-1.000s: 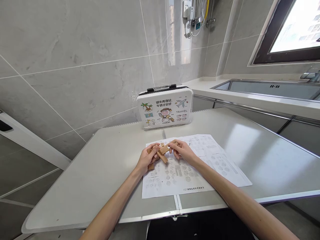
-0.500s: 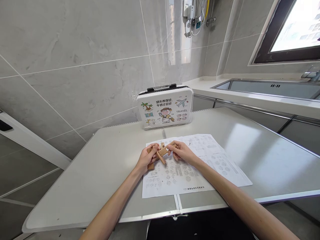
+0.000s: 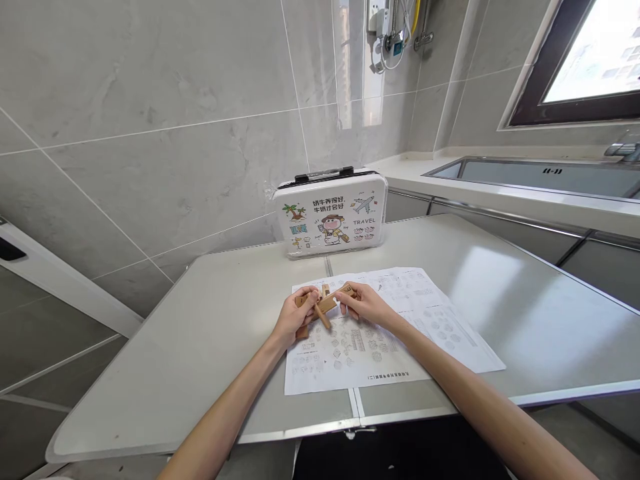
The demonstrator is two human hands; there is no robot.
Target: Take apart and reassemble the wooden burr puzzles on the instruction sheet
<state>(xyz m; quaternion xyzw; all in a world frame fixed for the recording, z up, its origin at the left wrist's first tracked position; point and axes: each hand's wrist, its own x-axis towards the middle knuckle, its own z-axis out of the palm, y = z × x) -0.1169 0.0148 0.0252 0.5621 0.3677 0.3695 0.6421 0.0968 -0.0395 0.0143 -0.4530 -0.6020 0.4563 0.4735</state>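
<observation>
Several brown wooden puzzle pieces (image 3: 327, 305) cross one another between my two hands, above a printed sheet. My left hand (image 3: 295, 313) is closed around the left part of them, and its fingers hide where they join. One short bar (image 3: 323, 316) sticks out toward me, and another end (image 3: 326, 289) points up and away. With thumb and fingers my right hand (image 3: 364, 301) pinches the right end of a flat piece that slants up to the right. Beneath lies the white instruction sheet (image 3: 400, 360), covered in small line drawings and text.
A white cartoon-printed case (image 3: 333, 213) with a black handle stands at the table's back edge, against the tiled wall. The folding table (image 3: 225, 300) has a seam down its middle. A counter with a sink (image 3: 530, 177) lies to the right, below a window.
My hands stay in nearly the same place. The fingers of my right hand have shifted slightly on the flat piece; the view has moved a little.
</observation>
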